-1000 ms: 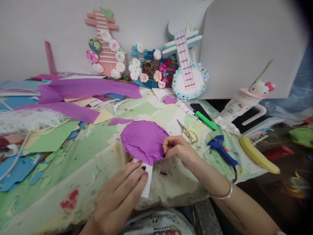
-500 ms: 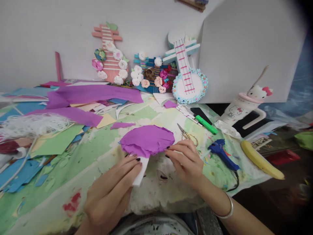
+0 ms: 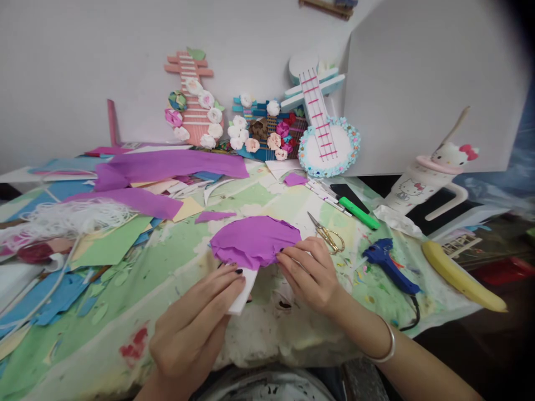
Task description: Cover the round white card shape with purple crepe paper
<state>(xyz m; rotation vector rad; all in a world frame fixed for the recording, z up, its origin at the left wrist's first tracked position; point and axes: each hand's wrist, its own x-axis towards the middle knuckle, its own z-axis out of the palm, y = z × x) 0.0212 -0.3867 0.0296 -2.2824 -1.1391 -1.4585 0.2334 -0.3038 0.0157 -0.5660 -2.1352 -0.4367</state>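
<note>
Purple crepe paper [image 3: 256, 236] covers the rounded body of a paddle-shaped piece in front of me, its near edge creased. From that body a flat white neck [image 3: 243, 298] sticks out toward me. My left hand [image 3: 194, 320] is closed around this neck, fingers on top, close to where the paper ends. At the right side, my right hand [image 3: 311, 275] pinches the near right edge of the crepe paper between thumb and fingers. Small gold-handled scissors [image 3: 329, 238] lie just beyond my right hand.
A blue glue gun [image 3: 390, 267] and a banana [image 3: 462, 277] lie at the right, near a white tumbler [image 3: 412, 186]. A green utility knife [image 3: 358, 213] lies behind the scissors. Decorated model instruments [image 3: 330, 145] lean at the back. Paper scraps and white string [image 3: 83, 214] crowd the left.
My right hand has slid slightly left along the paper's near edge, fingers still pinched. My left hand keeps its hold on the white neck. The whole view has shifted a little.
</note>
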